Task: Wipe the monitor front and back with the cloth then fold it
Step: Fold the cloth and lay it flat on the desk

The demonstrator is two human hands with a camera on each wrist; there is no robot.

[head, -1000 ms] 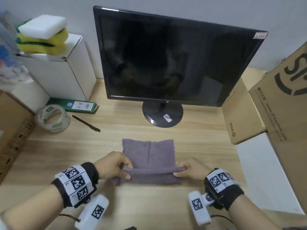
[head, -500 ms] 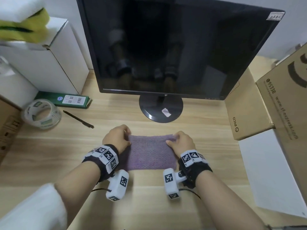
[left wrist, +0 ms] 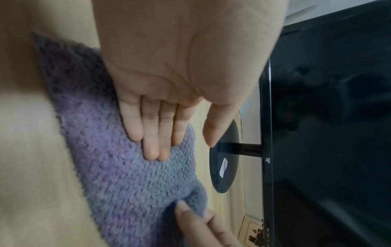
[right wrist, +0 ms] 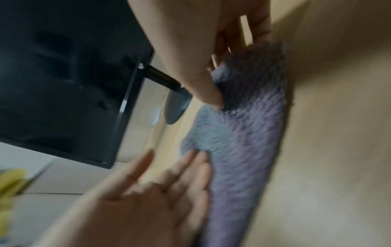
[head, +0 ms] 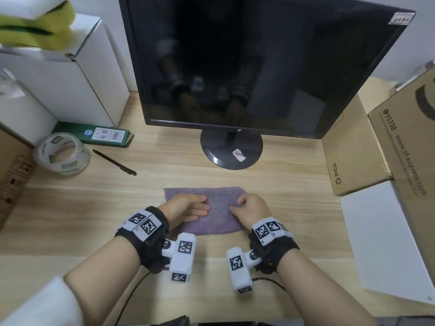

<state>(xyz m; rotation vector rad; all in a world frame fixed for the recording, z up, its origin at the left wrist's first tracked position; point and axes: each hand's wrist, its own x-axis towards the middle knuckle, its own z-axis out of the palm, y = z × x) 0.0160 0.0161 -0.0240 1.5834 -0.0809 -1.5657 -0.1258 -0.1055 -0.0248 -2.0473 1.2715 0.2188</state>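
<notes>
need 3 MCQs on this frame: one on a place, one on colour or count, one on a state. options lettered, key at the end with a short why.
1. Where does the cloth lie?
A. On the desk in front of the monitor's round base
B. Draped over the top of the monitor
C. On the white box at the left

2. What colour is the cloth?
A. Yellow
B. Purple
C. White

3. What is the left hand doing?
A. Holding the pen
B. Lifting the tape roll
C. Pressing flat on the cloth with straight fingers

Key:
1 A: the head view shows the cloth on the wooden desk, nearer the person than the monitor and its base.
2 B: it reads purple in all three views.
3 C: the left wrist view shows straight fingers laid on the cloth, while the right hand pinches its other end.
</notes>
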